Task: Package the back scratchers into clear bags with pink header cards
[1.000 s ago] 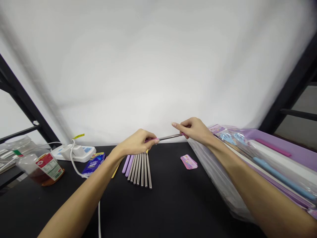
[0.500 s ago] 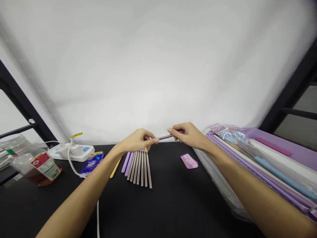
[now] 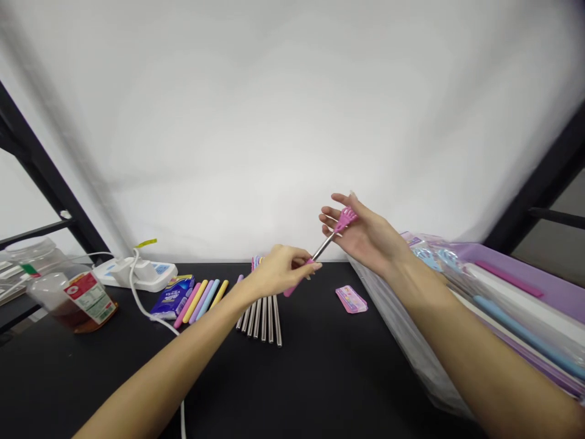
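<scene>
My left hand [image 3: 282, 270] is closed around the pink handle of a small telescopic back scratcher [image 3: 323, 246]. Its thin metal rod slants up to the right. The pink claw head [image 3: 346, 216] rests against the palm of my right hand [image 3: 363, 235], whose fingers are spread open. Beneath my left hand, a row of several metal rods [image 3: 264, 317] lies on the black table [image 3: 320, 378]. Several coloured handles [image 3: 201, 300] in pink, yellow, purple and blue lie to their left.
A pink card [image 3: 351, 299] lies on the table right of the rods. Plastic-wrapped purple packs [image 3: 503, 305] are stacked along the right. At left sit a blue packet [image 3: 171, 296], a white power strip with cable [image 3: 137, 272] and a jar [image 3: 75, 299]. A white backdrop hangs behind.
My right hand let go of the rod's end and opened, rising up. My left hand shifted right and tilted the scratcher so its claw head lies in my right palm.
</scene>
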The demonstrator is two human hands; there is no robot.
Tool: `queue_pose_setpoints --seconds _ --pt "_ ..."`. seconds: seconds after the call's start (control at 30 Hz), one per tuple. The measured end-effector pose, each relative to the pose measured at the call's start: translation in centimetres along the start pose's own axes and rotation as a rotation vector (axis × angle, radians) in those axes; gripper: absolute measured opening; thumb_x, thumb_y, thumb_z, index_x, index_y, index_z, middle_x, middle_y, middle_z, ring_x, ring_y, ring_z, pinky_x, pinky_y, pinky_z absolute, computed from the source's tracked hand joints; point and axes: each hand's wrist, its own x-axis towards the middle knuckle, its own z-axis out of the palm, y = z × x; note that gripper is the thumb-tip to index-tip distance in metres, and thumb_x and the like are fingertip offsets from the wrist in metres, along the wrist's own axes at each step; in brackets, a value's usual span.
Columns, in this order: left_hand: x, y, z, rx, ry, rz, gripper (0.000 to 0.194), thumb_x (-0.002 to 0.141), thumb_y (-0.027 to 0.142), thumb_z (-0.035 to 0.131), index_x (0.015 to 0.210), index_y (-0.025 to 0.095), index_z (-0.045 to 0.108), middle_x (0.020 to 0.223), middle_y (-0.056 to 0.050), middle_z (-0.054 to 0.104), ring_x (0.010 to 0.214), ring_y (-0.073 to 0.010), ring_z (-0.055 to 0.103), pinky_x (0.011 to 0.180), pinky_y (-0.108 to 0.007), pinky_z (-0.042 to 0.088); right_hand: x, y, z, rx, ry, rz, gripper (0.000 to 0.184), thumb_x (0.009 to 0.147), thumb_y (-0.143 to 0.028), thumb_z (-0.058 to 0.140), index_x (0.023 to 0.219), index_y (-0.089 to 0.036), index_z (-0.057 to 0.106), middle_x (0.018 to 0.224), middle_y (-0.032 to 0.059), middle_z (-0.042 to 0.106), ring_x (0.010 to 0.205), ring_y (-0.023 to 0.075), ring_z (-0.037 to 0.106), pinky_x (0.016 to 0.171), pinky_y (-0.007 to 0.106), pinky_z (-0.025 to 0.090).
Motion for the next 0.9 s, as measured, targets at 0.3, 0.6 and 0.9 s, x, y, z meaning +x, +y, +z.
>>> queue_pose_setpoints --seconds 0.3,0.6,0.9 --pt "-0.8 -0.1 -3.2 -0.065 -0.216 -0.061 0.047 0.089 0.056 0.055 0.092 0.012 0.073 0.086 -0.009 0.074 0.075 -0.017 0.066 0.067 -0.026 0.049 -1.2 0.5 3.8 -0.203 0.014 -0.039 0.062 0.075 -0.071 0.061 0.056 -0.025 0.025 0.043 -0.0108 0.013 0.037 0.006 0.009 0.039 0.028 0.006" --pt "-1.2 -1.2 -5.1 -0.052 -0.179 -0.142 0.046 0.09 0.055 0.053 0.096 0.012 0.07 0.086 -0.011 0.074 0.079 -0.0183 0.07 0.07 -0.028 0.053 -1.0 1.0 4.1 -0.199 -0.031 -0.042 0.065 0.074 -0.066 0.068 0.055 -0.025 0.021 0.044 -0.0118 0.011 0.036 0.004 0.009 0.039 0.027 0.005" --pt "-1.0 -1.8 -4.5 -0.004 -0.238 -0.133 0.038 0.09 0.047 0.056 0.1 0.012 0.07 0.083 -0.01 0.073 0.076 -0.0179 0.07 0.072 -0.029 0.055 -0.9 1.4 3.8 -0.186 -0.065 -0.044 0.062 0.079 -0.059 0.068 0.056 -0.024 0.023 0.044 -0.0119 0.013 0.036 0.0037 0.01 0.038 0.026 0.006"
